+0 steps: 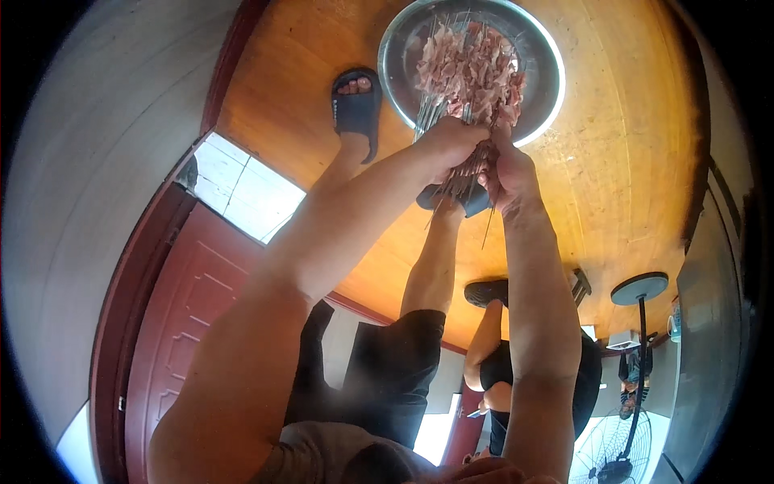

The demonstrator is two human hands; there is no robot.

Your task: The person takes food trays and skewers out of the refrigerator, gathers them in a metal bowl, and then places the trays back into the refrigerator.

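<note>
My left hand [453, 145] and my right hand [511, 172] are side by side, gripping a dense bundle of thin metal skewers [465, 178] by their bare ends. Pale pink pieces of raw meat [471, 69] are threaded on the far part of the skewers. That meaty part lies over a wide round metal basin [547, 91]. More bare skewer shafts [428, 115] show just left of my hands, crossing the basin's near rim. A few skewer ends stick out below my hands towards me. My fingers hide the middle of the bundle.
The basin stands on a wood-look floor [617, 151]. My slippered feet [355, 112] are close to it. Another person [496, 363] sits behind on the right, near a standing fan [640, 290]. A further person [632, 375] is in the background. A red door [193, 308] is at lower left.
</note>
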